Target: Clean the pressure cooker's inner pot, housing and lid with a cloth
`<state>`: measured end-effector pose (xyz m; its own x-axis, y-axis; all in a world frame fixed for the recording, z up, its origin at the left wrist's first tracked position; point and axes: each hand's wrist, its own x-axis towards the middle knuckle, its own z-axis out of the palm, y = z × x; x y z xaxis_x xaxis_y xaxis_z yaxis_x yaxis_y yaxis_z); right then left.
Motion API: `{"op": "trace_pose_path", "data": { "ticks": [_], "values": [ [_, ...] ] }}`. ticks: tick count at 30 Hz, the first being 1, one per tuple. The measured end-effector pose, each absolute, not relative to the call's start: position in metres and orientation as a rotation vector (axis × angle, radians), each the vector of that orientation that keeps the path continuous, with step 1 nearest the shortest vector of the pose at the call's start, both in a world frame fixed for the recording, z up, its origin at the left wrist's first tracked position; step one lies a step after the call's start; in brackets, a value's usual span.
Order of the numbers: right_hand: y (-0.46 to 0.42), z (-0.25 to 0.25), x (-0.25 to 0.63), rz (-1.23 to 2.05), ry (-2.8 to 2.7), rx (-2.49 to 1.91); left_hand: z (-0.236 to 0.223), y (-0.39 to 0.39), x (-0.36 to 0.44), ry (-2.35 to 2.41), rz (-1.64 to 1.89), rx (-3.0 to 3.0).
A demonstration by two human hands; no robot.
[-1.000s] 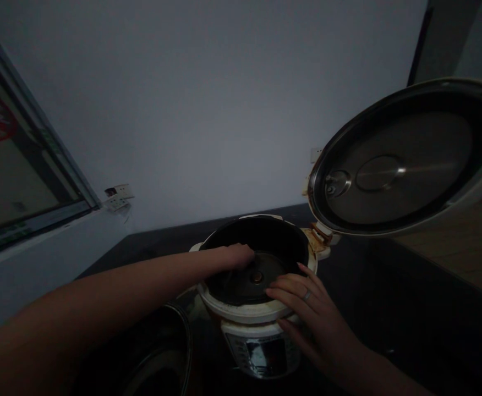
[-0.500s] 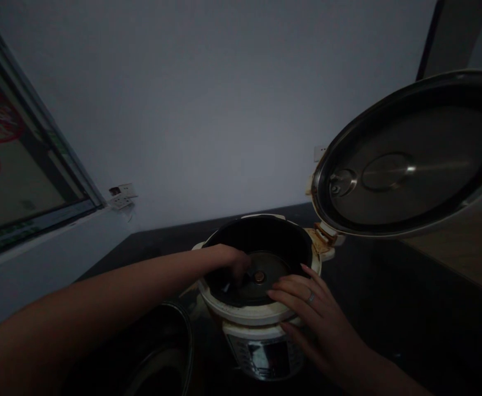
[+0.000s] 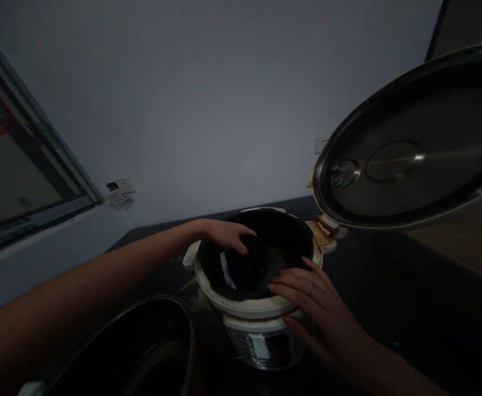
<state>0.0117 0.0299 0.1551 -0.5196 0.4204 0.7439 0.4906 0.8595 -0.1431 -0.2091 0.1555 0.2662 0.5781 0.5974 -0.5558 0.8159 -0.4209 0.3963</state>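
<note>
A white electric pressure cooker (image 3: 261, 311) with a dark interior stands in front of me, its round lid (image 3: 406, 148) swung up to the right on a stained hinge. Inside the cooker, my left hand (image 3: 230, 235) is closed on a dark cloth (image 3: 251, 261), which has a whitish strip along its left side. The cloth hides the middle of the cooker's floor. My right hand (image 3: 307, 291), with a ring on one finger, holds the front right of the rim: fingers over the edge, thumb on the outside.
A dark inner pot (image 3: 189, 330) sits at the lower left, beside the cooker on the dark countertop (image 3: 373, 286). Wall sockets (image 3: 119, 191) hang beneath the window (image 3: 22, 159) at left. Another socket (image 3: 320, 145) is partly behind the lid.
My left hand has risen from low inside the cooker, and the dark cloth now shows under it, covering the central knob. My right hand stays on the rim. The view has shifted slightly.
</note>
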Motion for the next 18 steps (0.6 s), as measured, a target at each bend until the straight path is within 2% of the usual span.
{"op": "trace_pose_path", "data": {
  "ticks": [4,18],
  "values": [
    [0.03,0.155,0.011,-0.118,-2.174,-0.645,0.264,0.163,-0.221,1.046,-0.203,2.038],
    [0.031,0.156,0.012,-0.128,-2.192,-0.635,0.269,0.168,-0.226,0.933,-0.011,2.053]
  ]
}}
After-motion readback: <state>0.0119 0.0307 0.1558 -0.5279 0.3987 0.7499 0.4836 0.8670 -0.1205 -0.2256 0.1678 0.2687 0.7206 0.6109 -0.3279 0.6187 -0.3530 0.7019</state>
